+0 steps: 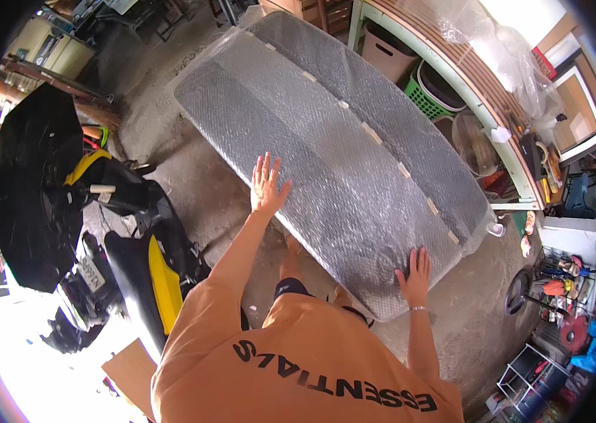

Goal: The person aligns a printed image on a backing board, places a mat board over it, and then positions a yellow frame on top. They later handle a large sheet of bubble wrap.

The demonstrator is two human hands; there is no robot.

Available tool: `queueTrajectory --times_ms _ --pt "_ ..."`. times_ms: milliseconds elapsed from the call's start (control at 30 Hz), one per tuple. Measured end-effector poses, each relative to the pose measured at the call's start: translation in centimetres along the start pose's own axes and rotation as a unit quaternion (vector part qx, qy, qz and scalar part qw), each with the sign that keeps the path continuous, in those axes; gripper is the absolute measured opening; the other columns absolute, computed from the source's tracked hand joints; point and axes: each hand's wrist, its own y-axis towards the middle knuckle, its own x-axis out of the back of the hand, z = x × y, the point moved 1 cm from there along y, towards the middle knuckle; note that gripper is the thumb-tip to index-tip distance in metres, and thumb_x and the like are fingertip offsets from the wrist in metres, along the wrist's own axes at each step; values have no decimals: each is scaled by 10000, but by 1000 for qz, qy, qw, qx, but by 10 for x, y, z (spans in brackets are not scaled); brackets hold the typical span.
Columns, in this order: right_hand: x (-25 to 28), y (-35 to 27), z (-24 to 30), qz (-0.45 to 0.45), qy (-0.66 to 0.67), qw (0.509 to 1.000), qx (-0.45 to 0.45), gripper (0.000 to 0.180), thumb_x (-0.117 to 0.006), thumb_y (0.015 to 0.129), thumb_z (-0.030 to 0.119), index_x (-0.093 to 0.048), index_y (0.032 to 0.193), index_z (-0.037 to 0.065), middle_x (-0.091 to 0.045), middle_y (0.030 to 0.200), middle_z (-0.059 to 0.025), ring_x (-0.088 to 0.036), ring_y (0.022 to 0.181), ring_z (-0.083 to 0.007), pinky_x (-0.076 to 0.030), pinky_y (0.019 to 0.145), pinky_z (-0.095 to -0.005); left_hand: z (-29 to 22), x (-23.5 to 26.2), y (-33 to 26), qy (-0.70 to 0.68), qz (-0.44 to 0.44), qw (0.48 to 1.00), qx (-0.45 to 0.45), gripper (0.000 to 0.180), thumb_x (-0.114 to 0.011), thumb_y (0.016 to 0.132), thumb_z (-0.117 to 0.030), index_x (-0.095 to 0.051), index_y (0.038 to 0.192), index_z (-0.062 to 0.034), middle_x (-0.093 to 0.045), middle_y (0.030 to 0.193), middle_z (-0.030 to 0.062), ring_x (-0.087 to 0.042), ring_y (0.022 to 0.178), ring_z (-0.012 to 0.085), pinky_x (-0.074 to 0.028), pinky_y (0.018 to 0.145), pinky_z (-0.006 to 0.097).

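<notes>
A large flat panel-like piece wrapped in bubble wrap (241, 120) stretches diagonally before me, from the far left to the near right. Short strips of tan tape (372, 132) run in a line along the wrap's length. My left hand (266, 187) lies flat on its left long edge, fingers stretched out and apart. On the near end, close to the right corner, rests my right hand (414, 278), its fingers extended and a bracelet at the wrist. Neither hand holds anything. What lies under the wrap cannot be made out clearly.
A black and yellow motorbike (160, 282) stands at my left beside a black umbrella-like cover (33, 190). To the right is a long slatted bench (439, 49) with a green basket (425, 99) below. A round-based stand (519, 290) and a wire rack (527, 381) sit near right.
</notes>
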Motion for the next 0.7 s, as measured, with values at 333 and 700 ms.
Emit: queueTrajectory --times_ms 333,700 --pt "-37 -22 68 -4 17 964 -264 654 -454 992 191 -156 1557 53 -149 1608 -219 -150 1481 -407 -196 1177 -523 40 0 30 36 143 989 25 850 -551 899 -558 -240 1551 -111 -195 1611 160 -156 1490 350 -128 1202 498" --pt "-56 -51 88 -45 86 905 -414 689 -503 983 280 -182 1554 67 -156 1609 -212 -180 1476 -392 -219 1172 -530 43 -5 39 38 141 989 -2 858 -598 887 -516 -250 1545 -90 -202 1604 178 -166 1483 368 -130 1193 514"
